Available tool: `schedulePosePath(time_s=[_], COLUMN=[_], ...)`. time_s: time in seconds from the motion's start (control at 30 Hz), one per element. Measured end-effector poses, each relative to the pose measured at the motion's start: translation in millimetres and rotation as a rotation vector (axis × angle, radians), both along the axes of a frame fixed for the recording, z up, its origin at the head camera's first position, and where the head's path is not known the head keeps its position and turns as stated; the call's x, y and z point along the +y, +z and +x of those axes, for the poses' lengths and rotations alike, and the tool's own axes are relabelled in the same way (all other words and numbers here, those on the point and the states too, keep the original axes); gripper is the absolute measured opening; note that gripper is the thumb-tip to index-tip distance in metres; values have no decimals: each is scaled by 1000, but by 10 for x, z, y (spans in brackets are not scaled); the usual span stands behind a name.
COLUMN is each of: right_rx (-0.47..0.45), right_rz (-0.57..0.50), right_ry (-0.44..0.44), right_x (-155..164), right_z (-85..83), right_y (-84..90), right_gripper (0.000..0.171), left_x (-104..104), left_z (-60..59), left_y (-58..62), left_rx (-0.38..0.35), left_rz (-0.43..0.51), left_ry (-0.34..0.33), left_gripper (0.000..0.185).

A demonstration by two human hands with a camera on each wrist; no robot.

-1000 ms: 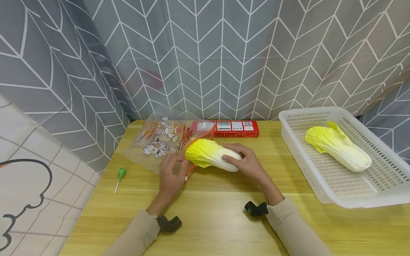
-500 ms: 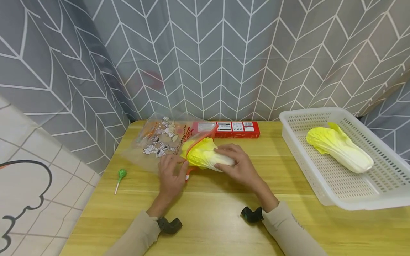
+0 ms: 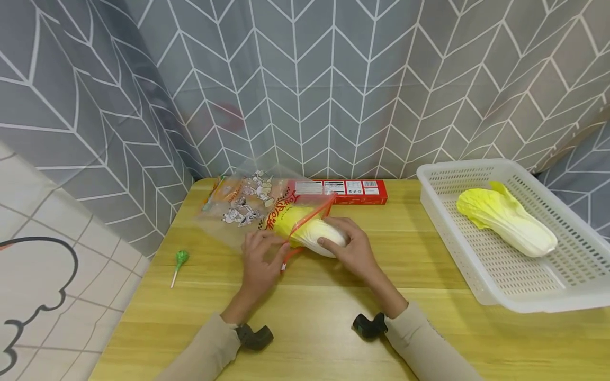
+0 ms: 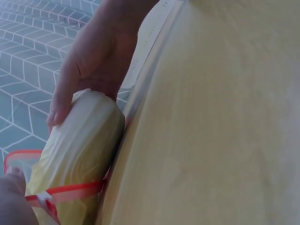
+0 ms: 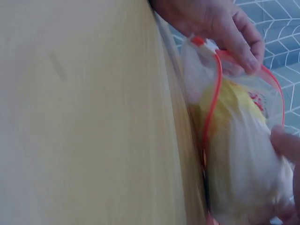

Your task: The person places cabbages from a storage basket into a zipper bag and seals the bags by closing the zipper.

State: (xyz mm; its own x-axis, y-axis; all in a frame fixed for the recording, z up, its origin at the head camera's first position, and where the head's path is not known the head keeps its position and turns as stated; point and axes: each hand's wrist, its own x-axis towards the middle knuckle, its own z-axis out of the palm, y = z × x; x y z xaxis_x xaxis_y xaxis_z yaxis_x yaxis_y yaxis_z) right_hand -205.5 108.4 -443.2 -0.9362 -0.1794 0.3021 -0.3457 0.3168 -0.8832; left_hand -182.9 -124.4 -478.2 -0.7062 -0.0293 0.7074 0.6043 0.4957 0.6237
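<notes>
Cabbage (image 3: 318, 238) lay on its side, partly inside a clear bag (image 3: 245, 211) on the table (image 3: 314, 328). Its yellow leafy end was within the bag; its white end projected from the mouth towards the right hand (image 3: 350, 247). The red rim (image 3: 312, 214) of the bag crossed over the cabbage, with a white slider (image 3: 283, 267) on the near side. Right hand: fingers and thumb curved round the white end, gripping it. Left hand (image 3: 261, 259): thumb and fingers brought together, pinching the rim at the near side of the mouth; in the right wrist view the thumb pressed upon the red strip. The bag bore printed cartoon figures and red lettering, and its far side overlapped a long red box (image 3: 355, 198) lying near the curtain (image 3: 310, 79). Small coloured matter showed at the bag's far left corner, too indistinct to name.

To the right, well apart from the bag, stood a white basket (image 3: 469, 270) with perforated walls. A second cabbage (image 3: 507, 222) lay in it, yellow end away from the person, white end nearer. To the left, near the table's edge, lay a green lollipop (image 3: 181, 257), its white stick pointing towards the person. Beige sleeves (image 3: 202, 344) covered both forearms, and a black wrist camera (image 3: 254, 337) was visible beside each cuff.
</notes>
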Motion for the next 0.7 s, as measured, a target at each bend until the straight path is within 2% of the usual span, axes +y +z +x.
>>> schedulePosePath(time_s=[0.13,0.23,0.33,0.7], right_rx=[-53,-82,-88,-94], right_rz=[79,157,186,-8], right_ry=[92,147,167,85], right_x=[100,184,237,195], right_z=[-21,-44,-65,-76], right_y=[5,18,34,54], right_gripper=[56,61,62,48], left_x=[7,7,7,8], left_z=[17,20,21,17], left_y=[16,19,27,32], left_rx=[-77,-108,-121,-89], left_rz=[37,53,62,86], left_ry=[33,56,61,53], left_gripper=[9,8,8,9])
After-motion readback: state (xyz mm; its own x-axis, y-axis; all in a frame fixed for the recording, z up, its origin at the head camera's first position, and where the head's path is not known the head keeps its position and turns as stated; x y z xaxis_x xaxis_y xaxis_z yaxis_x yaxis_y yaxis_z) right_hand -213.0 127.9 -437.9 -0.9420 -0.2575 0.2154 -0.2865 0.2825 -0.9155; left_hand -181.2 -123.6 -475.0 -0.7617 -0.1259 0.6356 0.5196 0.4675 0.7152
